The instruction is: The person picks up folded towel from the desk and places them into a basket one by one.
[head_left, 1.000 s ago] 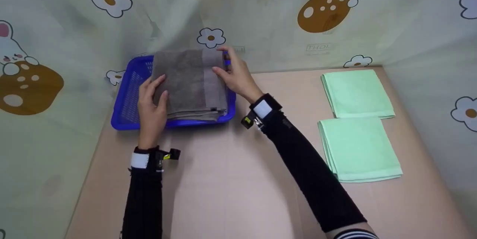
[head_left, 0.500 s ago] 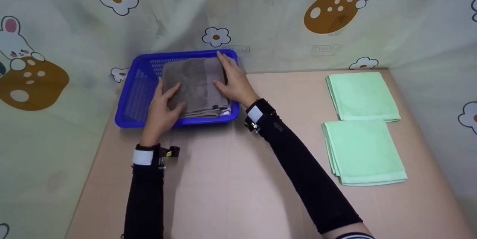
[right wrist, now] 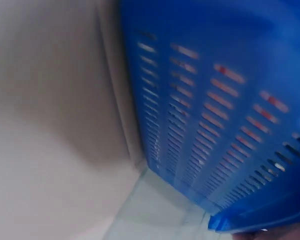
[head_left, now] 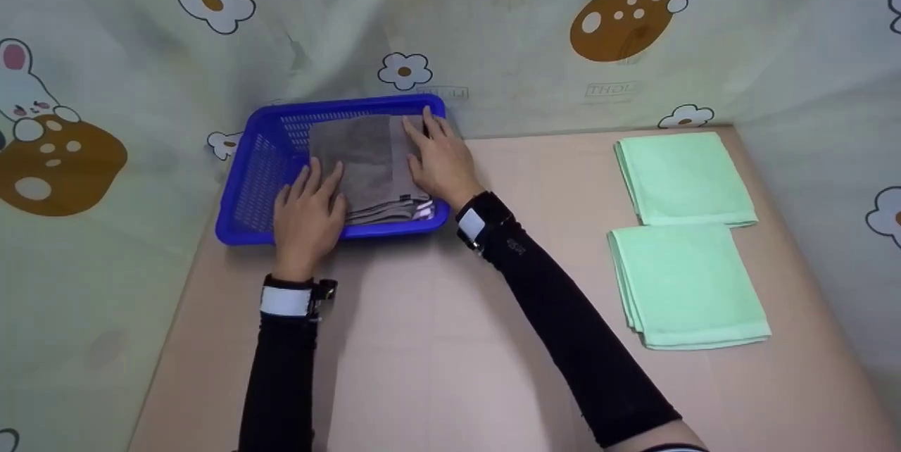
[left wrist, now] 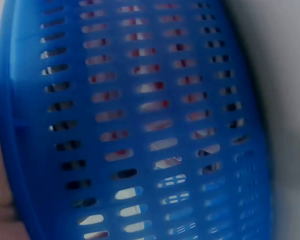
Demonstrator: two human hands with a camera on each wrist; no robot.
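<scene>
A folded grey towel [head_left: 359, 156] lies in the right part of a blue perforated plastic basket [head_left: 264, 177], over a bit of white, striped material [head_left: 425, 210] at the front right corner. Across the basket's front rim reaches my left hand [head_left: 308, 227], its fingers extended onto the towel's left edge. My right hand [head_left: 447, 165] comes over the right rim, with extended fingers resting on the towel's lighter band. Both wrist views are filled mostly by the basket's slotted side [left wrist: 140, 115], with reddish and white patches behind the slots.
Two folded mint-green towels, one farther back [head_left: 683, 177] and one nearer [head_left: 690, 290], lie at the right of the table [head_left: 436, 353]. A patterned curtain [head_left: 507, 36] rises behind the basket and along both sides.
The grey towel has gone down from above the rim into the basket. Both hands have lowered with it and shifted slightly, their fingers now flatter on top.
</scene>
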